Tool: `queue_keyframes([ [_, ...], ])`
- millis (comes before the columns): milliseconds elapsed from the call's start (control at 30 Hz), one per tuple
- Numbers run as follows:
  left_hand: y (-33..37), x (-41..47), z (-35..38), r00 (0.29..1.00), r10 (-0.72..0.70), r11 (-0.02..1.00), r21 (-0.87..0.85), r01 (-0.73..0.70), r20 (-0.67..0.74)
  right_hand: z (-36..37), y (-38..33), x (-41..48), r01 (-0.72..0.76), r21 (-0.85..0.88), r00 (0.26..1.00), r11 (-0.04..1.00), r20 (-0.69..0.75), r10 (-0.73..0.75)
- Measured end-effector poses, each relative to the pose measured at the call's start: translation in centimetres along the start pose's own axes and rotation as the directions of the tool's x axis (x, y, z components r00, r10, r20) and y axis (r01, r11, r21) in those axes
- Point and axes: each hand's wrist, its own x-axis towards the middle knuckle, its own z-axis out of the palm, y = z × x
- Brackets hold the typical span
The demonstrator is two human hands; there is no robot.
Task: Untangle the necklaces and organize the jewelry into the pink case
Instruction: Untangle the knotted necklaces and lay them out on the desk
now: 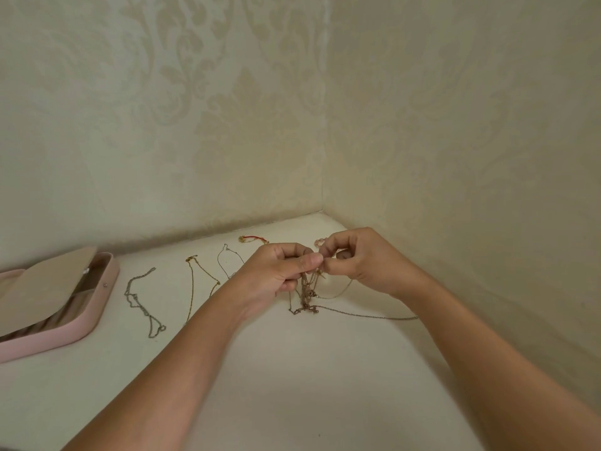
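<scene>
At the far left the pink case point(70, 339) lies open on the white table point(292, 385), a beige flap point(48, 288) tilted over its inside. Right of it three chains lie apart in a row. The first is a dark silver chain point(143, 304). Next is a gold chain point(194, 281). The third is a thin silver chain point(226, 260), its near end hidden behind the left hand point(276, 271). Farther back, near the wall point(195, 125), lies a red bracelet point(252, 238).

The left hand is held just above the table with its fingers curled in. Its thumb and forefinger are pressed together on the top of the tangle point(305, 294). The knotted chains hang down from that pinch, and their lower loops rest on the table.

The right hand point(361, 262) meets the left one fingertip to fingertip. Its thumb and forefinger are closed on a fine strand at the same spot, and its other fingers are curled loosely. Which strand it holds cannot be told. A small pink beaded piece point(319, 243) shows just behind its knuckles. One long chain point(374, 315) trails from the tangle along the table to the right.
</scene>
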Motion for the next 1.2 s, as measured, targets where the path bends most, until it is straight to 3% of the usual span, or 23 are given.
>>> queue_keyframes([
  [367, 0.2, 0.1, 0.0, 1.000, -0.007, 1.000, -0.027, 0.007, 0.014, 0.1, 0.4, 0.5, -0.014, 0.243, 1.000, 0.970, 0.015, 0.011],
  [667, -0.1, 0.3, 0.7, 0.993, 0.070, 0.997, 0.042, -0.066, -0.092, 1.7, 0.4, 0.8, 0.132, 0.119, 0.974, 0.984, -0.199, -0.107],
  [867, -0.1, 0.2, 0.4, 0.992, 0.092, 0.995, 0.040, -0.089, -0.083, 1.8, 0.0, 0.5, 0.136, 0.097, 0.965, 0.986, -0.238, -0.110],
  [1033, -0.1, 0.2, 0.6, 0.973, 0.146, 0.967, 0.233, -0.103, -0.177, 1.9, 0.0, 0.4, 0.086, -0.191, 0.944, 0.978, -0.298, -0.141],
  [1200, -0.3, 0.5, 0.6, 0.948, 0.191, 0.962, 0.239, -0.130, -0.254, 2.0, 0.3, 0.6, 0.030, -0.251, 0.982, 0.967, -0.174, -0.075],
])
